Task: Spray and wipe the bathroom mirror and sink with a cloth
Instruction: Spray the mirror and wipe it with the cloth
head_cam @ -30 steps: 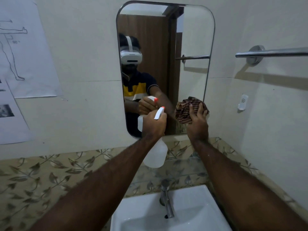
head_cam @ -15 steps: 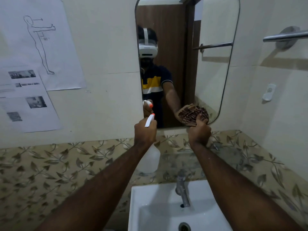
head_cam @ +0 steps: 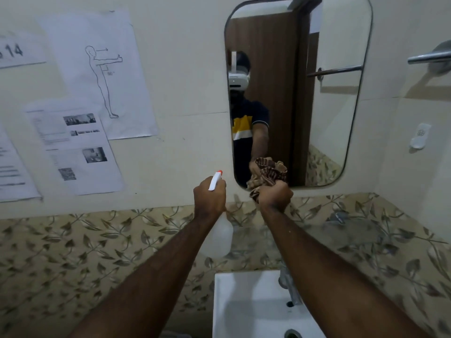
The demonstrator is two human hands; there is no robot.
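A rounded wall mirror [head_cam: 327, 98] hangs at the upper right. My right hand [head_cam: 274, 195] grips a bunched brown striped cloth [head_cam: 267, 174] pressed against the mirror's lower left corner. My left hand [head_cam: 210, 197] holds a white spray bottle [head_cam: 222, 236] upright just left of the mirror, its white trigger head with an orange tip pointing up at the wall. Below, the white sink [head_cam: 249, 311] shows between my forearms, with its chrome tap [head_cam: 289, 287] partly hidden behind my right arm.
Printed paper sheets [head_cam: 97, 76] are taped to the wall at left. A chrome towel bar [head_cam: 429, 57] juts out at the upper right, with a small white wall hook [head_cam: 420, 139] below it. Leaf-patterned tiles [head_cam: 73, 252] run behind the sink.
The view has swung left and down, so the mirror sits further right. The cloth has slid from the mirror's lower middle to its lower left corner. The bottle has stayed left of the cloth.
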